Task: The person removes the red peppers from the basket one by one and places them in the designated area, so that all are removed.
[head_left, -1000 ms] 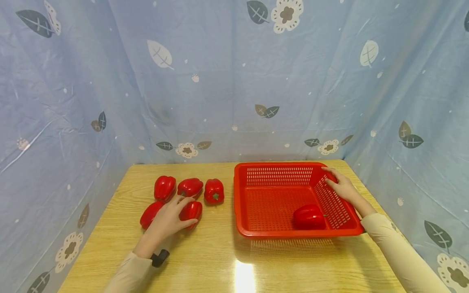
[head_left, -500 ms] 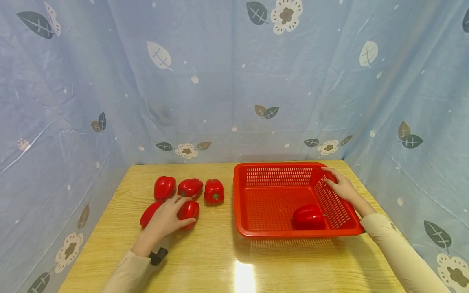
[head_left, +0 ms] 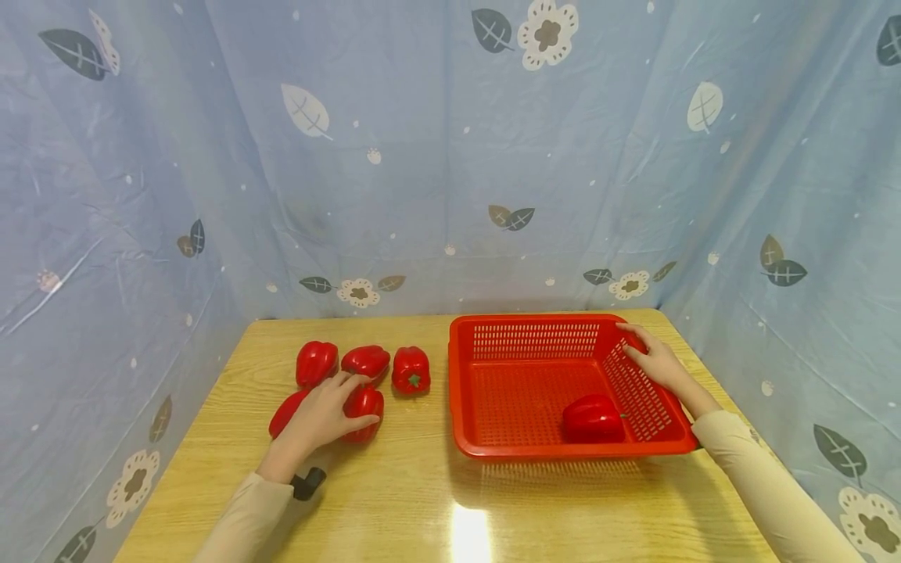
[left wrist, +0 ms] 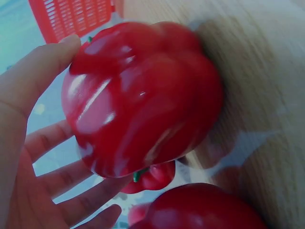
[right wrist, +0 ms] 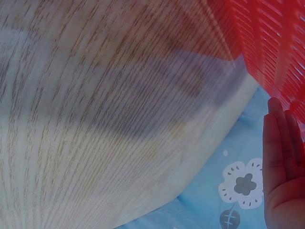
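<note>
My left hand [head_left: 320, 418] is around a red bell pepper [head_left: 363, 413] on the left of the table. In the left wrist view the thumb lies against one side of this pepper and the fingers reach along the other, partly behind it. Its underside is hidden. My right hand [head_left: 662, 366] rests at the right rim of a red plastic basket [head_left: 528, 451]. In the right wrist view its fingers [right wrist: 276, 143] look straight, beside the basket's slotted outer wall; the thumb is out of that view. One red bell pepper [head_left: 593, 418] lies inside the basket.
More red bell peppers surround the left hand: one at the back left [head_left: 317, 363], another beside it [head_left: 366, 360], an upright one [head_left: 411, 371], and one partly behind the hand [head_left: 285, 414]. A blue patterned curtain [head_left: 422, 156] encloses the wooden table [head_left: 394, 500] on three sides.
The pepper at my left hand has shifted slightly left and turned, with the hand closer about it. My right hand and the basket have stayed where they were.
</note>
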A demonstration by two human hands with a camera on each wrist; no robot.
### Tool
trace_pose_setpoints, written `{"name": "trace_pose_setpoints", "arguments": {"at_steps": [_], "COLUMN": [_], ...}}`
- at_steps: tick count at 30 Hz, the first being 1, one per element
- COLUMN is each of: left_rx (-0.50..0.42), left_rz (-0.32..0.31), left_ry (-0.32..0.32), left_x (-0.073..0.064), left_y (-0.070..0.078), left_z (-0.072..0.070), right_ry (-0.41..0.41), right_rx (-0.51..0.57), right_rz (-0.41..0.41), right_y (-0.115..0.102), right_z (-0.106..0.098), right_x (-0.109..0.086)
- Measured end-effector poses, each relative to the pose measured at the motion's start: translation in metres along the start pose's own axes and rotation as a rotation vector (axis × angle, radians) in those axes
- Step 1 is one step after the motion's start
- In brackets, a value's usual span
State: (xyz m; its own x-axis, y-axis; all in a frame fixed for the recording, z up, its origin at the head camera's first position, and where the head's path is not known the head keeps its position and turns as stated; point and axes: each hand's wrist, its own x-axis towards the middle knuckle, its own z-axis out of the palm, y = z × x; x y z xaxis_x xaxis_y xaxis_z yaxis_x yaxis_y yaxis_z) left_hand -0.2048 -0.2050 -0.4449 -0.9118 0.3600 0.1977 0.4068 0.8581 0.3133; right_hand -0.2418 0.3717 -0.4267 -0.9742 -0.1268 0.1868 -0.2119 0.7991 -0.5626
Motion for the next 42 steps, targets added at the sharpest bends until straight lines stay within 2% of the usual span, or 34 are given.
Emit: {"name": "trace_pose_setpoints", "arguments": {"at_steps": [10,19,27,36,42], "left_rx": [-0.041,-0.036,-0.063,-0.143,-0.162], "left_rz": [0.073,0.075,0.148,0.099,0.111], "left_ry": [-0.003,-0.040,-0.017,-0.048,-0.048], "left_x": [0.013,0.028,0.040,0.049,0.056], "left_y": [0.012,0.028,0.039,0.054,0.065], "left_z": [-0.002,-0.010,-0.016,-0.020,-0.020], "right_ry": [0.001,-0.018,-0.018,-0.011,-0.020], "right_rx": [0.000,0.004,0.009,-0.002,0.004], "right_rz": [0.015,0.021,0.022,0.015,0.027], "right_y": [0.004,0.006,0.005,0.005,0.004], "right_z": [0.001,0.001,0.000,-0.001,-0.001], "right_x": [0.001,0.001,0.002,0.002,0.001]}}
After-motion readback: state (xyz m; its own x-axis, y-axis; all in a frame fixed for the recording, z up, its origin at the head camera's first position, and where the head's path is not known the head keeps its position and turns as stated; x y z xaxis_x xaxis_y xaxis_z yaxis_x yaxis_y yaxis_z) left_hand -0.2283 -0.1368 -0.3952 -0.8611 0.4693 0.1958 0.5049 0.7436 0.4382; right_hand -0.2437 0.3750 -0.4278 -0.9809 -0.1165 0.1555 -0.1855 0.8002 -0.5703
